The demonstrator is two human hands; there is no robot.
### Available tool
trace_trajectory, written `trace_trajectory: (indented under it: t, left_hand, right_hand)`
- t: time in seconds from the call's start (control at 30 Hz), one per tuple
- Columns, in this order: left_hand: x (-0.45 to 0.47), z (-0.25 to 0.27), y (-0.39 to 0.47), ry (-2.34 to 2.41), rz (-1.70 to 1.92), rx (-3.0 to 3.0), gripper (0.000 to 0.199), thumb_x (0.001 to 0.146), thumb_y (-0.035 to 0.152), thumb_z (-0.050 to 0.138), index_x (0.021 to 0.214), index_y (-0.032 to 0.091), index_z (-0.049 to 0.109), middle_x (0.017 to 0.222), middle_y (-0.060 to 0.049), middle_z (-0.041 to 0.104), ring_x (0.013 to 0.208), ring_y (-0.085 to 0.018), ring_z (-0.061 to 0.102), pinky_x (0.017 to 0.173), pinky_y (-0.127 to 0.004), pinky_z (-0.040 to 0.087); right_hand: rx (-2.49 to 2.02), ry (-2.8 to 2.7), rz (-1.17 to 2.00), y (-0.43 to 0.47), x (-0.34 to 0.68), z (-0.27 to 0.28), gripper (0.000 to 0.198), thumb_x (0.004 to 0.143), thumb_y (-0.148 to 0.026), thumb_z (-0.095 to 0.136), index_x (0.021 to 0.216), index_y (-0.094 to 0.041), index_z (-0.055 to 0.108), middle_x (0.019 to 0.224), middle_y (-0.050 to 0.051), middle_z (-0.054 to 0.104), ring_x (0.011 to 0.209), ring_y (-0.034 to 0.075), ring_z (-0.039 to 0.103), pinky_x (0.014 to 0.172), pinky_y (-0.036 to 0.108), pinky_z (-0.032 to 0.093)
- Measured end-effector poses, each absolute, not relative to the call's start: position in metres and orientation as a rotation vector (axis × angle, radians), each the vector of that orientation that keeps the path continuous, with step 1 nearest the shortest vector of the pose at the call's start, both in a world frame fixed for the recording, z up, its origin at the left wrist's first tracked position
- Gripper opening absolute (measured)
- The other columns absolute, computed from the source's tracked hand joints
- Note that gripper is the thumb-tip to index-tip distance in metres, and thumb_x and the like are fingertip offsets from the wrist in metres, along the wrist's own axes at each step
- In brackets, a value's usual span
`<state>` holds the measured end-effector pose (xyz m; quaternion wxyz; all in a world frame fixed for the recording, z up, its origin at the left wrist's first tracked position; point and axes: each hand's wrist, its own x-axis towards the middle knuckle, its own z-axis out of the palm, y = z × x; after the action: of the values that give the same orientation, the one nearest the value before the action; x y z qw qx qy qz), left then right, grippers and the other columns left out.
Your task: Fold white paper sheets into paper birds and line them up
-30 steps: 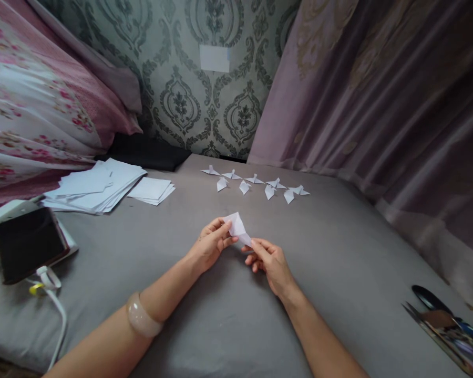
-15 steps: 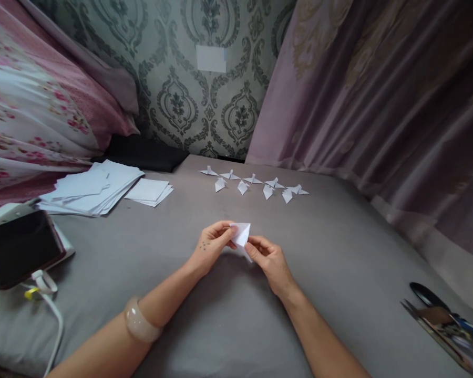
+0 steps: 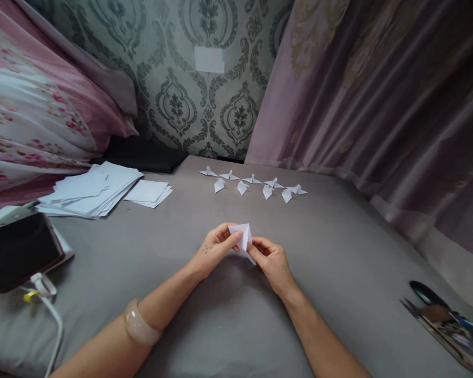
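A small piece of folded white paper (image 3: 245,235) is held between both hands, above the grey cloth surface (image 3: 189,215). My left hand (image 3: 217,245) pinches its left side, thumb on the near face and fingers behind. On the right side, my right hand (image 3: 271,258) grips the lower edge between thumb and forefinger. One pointed tip of the paper sticks out downward by the right thumb. Beyond the hands stand several folded white paper birds (image 3: 252,179) in two loose rows. A pale bangle (image 3: 141,323) circles my left wrist.
At the left lie a pile of white paper sheets (image 3: 90,191), a smaller stack of square paper (image 3: 150,192), a phone (image 3: 26,251) and a white cable (image 3: 57,320). Scissors and other tools (image 3: 441,325) rest at the right edge. A black folded item (image 3: 142,153) lies by the wall.
The folded paper has turned slightly and its crease stands more open toward me. My right thumb has slid a little along its lower edge. Both hands have shifted marginally right.
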<state>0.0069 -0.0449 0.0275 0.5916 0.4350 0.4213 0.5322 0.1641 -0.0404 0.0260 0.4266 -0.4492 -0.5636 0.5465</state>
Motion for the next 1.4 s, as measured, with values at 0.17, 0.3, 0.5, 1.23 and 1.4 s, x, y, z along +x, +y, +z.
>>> trace_trajectory:
  t: [0.17, 0.3, 0.5, 1.23, 1.4]
  left_hand:
    - [0.012, 0.022, -0.048, 0.952, 1.136, 1.063, 0.085, 0.059, 0.033, 0.082, 0.129, 0.019, 0.037, 0.085, -0.002, 0.061, 0.081, -0.017, 0.059, 0.076, -0.029, 0.046]
    - [0.012, 0.020, -0.047, 1.062, 1.166, 0.997, 0.073, 0.063, 0.031, 0.079, 0.125, 0.018, 0.042, 0.089, -0.003, 0.063, 0.084, -0.019, 0.060, 0.076, -0.030, 0.046]
    - [0.005, 0.021, -0.042, 1.122, 1.291, 0.818, 0.038, 0.064, 0.027, 0.073, 0.097, 0.014, 0.060, 0.089, -0.006, 0.069, 0.081, -0.021, 0.063, 0.071, -0.029, 0.048]
    - [-0.021, -0.002, -0.020, 1.603, 1.278, 1.342, 0.036, 0.073, 0.028, 0.062, 0.107, 0.019, 0.054, 0.067, 0.002, 0.062, 0.065, -0.017, 0.055, 0.068, -0.029, 0.039]
    - [-0.025, -0.011, -0.015, 1.775, 1.201, 1.666, 0.046, 0.072, 0.025, 0.061, 0.116, 0.017, 0.051, 0.087, -0.005, 0.058, 0.084, -0.023, 0.054, 0.080, -0.036, 0.040]
  right_hand:
    - [-1.076, -1.558, 1.124, -0.041, 0.162, 0.022, 0.011, 0.072, -0.030, 0.069, 0.070, -0.019, 0.068, 0.076, 0.003, 0.064, 0.071, 0.016, 0.058, 0.068, 0.027, 0.046]
    - [-1.122, -1.522, 1.146, -0.041, 0.160, 0.019, 0.014, 0.076, -0.033, 0.066, 0.075, -0.019, 0.067, 0.076, 0.003, 0.065, 0.070, 0.016, 0.059, 0.067, 0.026, 0.046]
    - [-1.187, -1.301, 1.257, -0.035, 0.163, 0.017, 0.027, 0.075, -0.044, 0.066, 0.085, -0.019, 0.063, 0.070, 0.001, 0.066, 0.063, 0.015, 0.059, 0.061, 0.026, 0.046]
    - [-1.280, -2.186, 0.373, -0.004, 0.175, -0.011, 0.044, 0.086, -0.016, 0.044, 0.129, -0.021, 0.053, 0.125, 0.010, 0.056, 0.116, 0.027, 0.045, 0.099, 0.043, 0.039]
    - [-1.326, -2.079, 0.309, -0.006, 0.176, -0.012, 0.038, 0.080, -0.015, 0.054, 0.117, -0.019, 0.060, 0.120, 0.012, 0.053, 0.109, 0.025, 0.046, 0.096, 0.039, 0.041]
